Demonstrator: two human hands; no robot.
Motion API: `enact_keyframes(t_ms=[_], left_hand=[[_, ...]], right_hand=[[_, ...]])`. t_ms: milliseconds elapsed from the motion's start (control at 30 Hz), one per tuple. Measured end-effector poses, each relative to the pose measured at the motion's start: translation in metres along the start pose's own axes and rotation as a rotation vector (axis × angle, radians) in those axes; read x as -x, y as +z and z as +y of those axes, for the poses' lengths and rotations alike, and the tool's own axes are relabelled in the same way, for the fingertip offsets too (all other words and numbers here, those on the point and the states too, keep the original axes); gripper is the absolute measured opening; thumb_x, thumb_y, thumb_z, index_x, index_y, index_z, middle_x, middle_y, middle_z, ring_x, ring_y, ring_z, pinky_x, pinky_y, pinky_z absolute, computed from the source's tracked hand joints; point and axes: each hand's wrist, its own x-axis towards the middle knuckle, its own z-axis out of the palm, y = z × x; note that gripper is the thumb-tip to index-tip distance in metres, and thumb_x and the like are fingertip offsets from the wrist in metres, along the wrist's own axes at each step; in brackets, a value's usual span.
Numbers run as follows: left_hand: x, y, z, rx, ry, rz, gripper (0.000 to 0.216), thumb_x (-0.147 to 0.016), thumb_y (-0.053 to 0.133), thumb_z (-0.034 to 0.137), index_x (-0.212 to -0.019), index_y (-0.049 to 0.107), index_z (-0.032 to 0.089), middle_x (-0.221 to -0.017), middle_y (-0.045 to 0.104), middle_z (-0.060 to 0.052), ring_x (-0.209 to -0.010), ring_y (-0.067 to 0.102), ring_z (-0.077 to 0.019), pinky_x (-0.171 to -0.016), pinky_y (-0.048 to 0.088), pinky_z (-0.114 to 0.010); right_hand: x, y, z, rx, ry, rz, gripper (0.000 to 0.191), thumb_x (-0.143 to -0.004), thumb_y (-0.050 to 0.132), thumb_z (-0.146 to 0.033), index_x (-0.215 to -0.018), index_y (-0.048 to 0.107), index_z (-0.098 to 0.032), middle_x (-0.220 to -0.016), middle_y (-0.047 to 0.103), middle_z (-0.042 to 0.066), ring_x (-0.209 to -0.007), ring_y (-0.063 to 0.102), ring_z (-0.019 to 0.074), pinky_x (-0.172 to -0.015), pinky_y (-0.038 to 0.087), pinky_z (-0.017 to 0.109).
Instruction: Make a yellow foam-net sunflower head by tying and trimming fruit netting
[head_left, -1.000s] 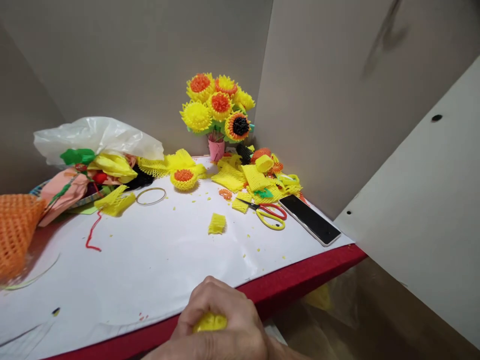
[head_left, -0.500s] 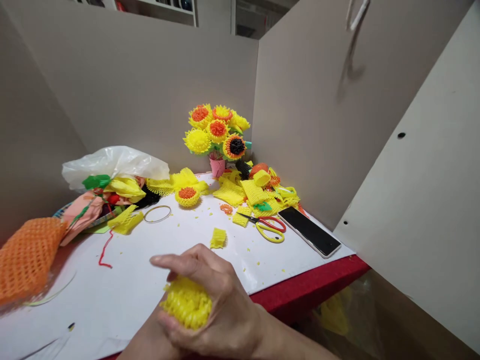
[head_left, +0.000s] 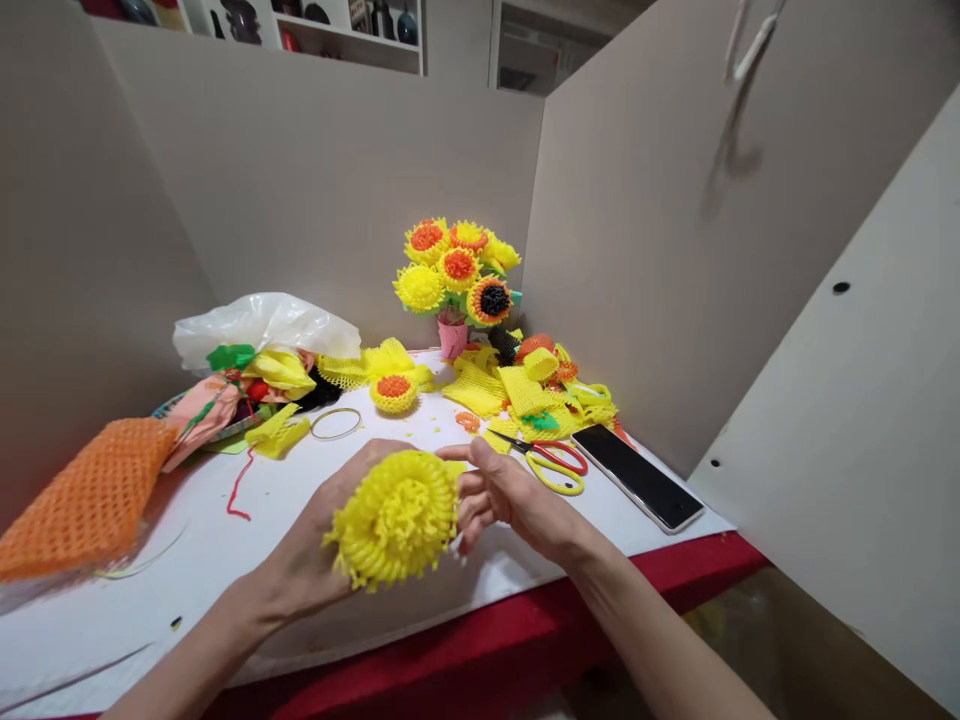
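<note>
A round yellow foam-net flower (head_left: 397,520), with a ruffled centre and frayed rim, faces me in front of my left hand (head_left: 330,520). My left hand is closed round it from behind, and the flower hides most of its fingers. Just right of the flower is my right hand (head_left: 510,500), its fingers loosely bent and apart, with the fingertips close to the rim. Whether they touch the rim, I cannot tell. Beyond the right hand lie scissors (head_left: 551,465) with one red and one yellow handle. A yellow flower with an orange centre (head_left: 394,392) rests farther back.
At the back stands a pink pot (head_left: 452,338) of finished foam flowers (head_left: 459,268). Yellow net scraps (head_left: 525,390) pile beside it, near a phone (head_left: 637,478). Orange netting (head_left: 97,490), a clear bag (head_left: 262,328) and a bangle (head_left: 336,424) are left. Grey partitions (head_left: 337,170) enclose the table.
My right hand has come off the yellow flower and moved right, its fingers loosening. The flower is raised and turned to face me in my left hand. The view has shifted slightly.
</note>
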Motion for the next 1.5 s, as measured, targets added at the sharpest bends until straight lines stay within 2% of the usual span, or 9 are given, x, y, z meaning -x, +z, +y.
enact_keyframes(t_ms=[300, 400, 567, 700, 833, 1100, 1267, 1400, 1500], left_hand=[[-0.009, -0.018, -0.018, -0.486, 0.255, -0.075, 0.095, -0.082, 0.046, 0.003, -0.157, -0.002, 0.037, -0.161, 0.022, -0.014, -0.146, 0.027, -0.0345, -0.114, 0.028, -0.060], [0.009, -0.022, -0.035, -0.532, 0.096, 0.022, 0.086, -0.088, 0.043, 0.003, -0.157, 0.005, 0.039, -0.162, 0.024, -0.013, -0.147, 0.027, -0.0350, -0.113, 0.029, -0.062], [0.057, -0.011, -0.036, -0.105, -0.370, 0.120, 0.065, -0.098, 0.046, 0.044, -0.156, 0.021, 0.030, -0.148, 0.053, -0.011, -0.134, 0.051, -0.0289, -0.107, 0.045, -0.050], [0.069, 0.017, -0.013, 0.307, -0.672, 0.092, 0.078, -0.090, 0.048, 0.063, -0.156, 0.023, 0.029, -0.157, 0.041, -0.006, -0.142, 0.041, -0.0265, -0.116, 0.032, -0.050], [0.063, 0.037, 0.000, 0.293, -0.622, 0.073, 0.078, -0.091, 0.048, 0.060, -0.153, 0.026, 0.019, -0.158, 0.038, -0.011, -0.144, 0.036, -0.0260, -0.120, 0.028, -0.047], [0.060, 0.049, 0.008, 0.235, -0.557, 0.076, 0.050, -0.096, 0.046, 0.046, -0.139, 0.038, 0.022, -0.146, 0.052, -0.015, -0.124, 0.057, -0.0264, -0.106, 0.046, -0.044], [0.062, 0.054, 0.002, 0.275, -0.565, 0.142, 0.068, -0.092, 0.055, 0.049, -0.151, 0.024, 0.030, -0.159, 0.035, -0.009, -0.144, 0.037, -0.0279, -0.118, 0.030, -0.051], [0.060, 0.058, 0.003, 0.358, -0.595, 0.168, 0.079, -0.091, 0.058, 0.051, -0.155, 0.015, 0.034, -0.162, 0.029, -0.008, -0.144, 0.036, -0.0307, -0.116, 0.034, -0.052], [0.058, 0.060, 0.007, 0.386, -0.602, 0.145, 0.079, -0.093, 0.052, 0.051, -0.157, 0.011, 0.030, -0.151, 0.047, -0.014, -0.130, 0.054, -0.0341, -0.102, 0.050, -0.053]], right_hand=[[-0.012, 0.020, 0.009, -0.090, 0.006, 0.129, 0.074, -0.079, 0.077, -0.037, -0.145, 0.042, -0.031, -0.104, 0.060, 0.002, -0.105, 0.061, 0.0191, -0.098, 0.044, 0.036], [-0.020, 0.020, 0.018, -0.034, -0.069, 0.154, 0.095, -0.073, 0.080, -0.030, -0.152, 0.028, -0.027, -0.120, 0.058, 0.007, -0.113, 0.060, 0.0207, -0.102, 0.044, 0.037], [-0.021, 0.021, 0.038, 0.487, -0.147, 0.124, 0.101, -0.070, 0.077, -0.020, -0.155, 0.023, -0.021, -0.150, 0.041, 0.015, -0.133, 0.046, 0.0270, -0.112, 0.038, 0.044], [-0.013, 0.028, 0.033, 0.645, -0.096, 0.074, 0.105, -0.072, 0.077, -0.026, -0.158, 0.017, -0.016, -0.163, 0.023, 0.013, -0.146, 0.031, 0.0283, -0.121, 0.025, 0.046], [-0.009, 0.040, 0.031, 0.598, -0.010, 0.186, 0.107, -0.074, 0.078, -0.038, -0.158, 0.014, -0.024, -0.164, 0.022, 0.007, -0.149, 0.025, 0.0263, -0.122, 0.024, 0.045], [-0.005, 0.049, 0.052, 0.579, -0.138, 0.237, 0.078, -0.078, 0.063, -0.012, -0.150, 0.033, -0.015, -0.146, 0.050, 0.010, -0.133, 0.048, 0.0213, -0.115, 0.036, 0.036], [-0.004, 0.047, 0.038, 0.583, -0.034, 0.282, 0.113, -0.066, 0.085, -0.036, -0.156, 0.019, -0.020, -0.160, 0.030, 0.011, -0.147, 0.030, 0.0275, -0.120, 0.029, 0.044], [-0.010, 0.043, 0.030, 0.685, -0.252, 0.249, 0.118, -0.067, 0.086, -0.040, -0.158, 0.012, -0.024, -0.161, 0.029, 0.010, -0.147, 0.030, 0.0252, -0.120, 0.029, 0.044], [-0.016, 0.043, 0.029, 0.830, -0.396, 0.174, 0.106, -0.073, 0.083, -0.040, -0.157, 0.021, -0.025, -0.160, 0.030, 0.010, -0.147, 0.028, 0.0252, -0.120, 0.028, 0.043]])
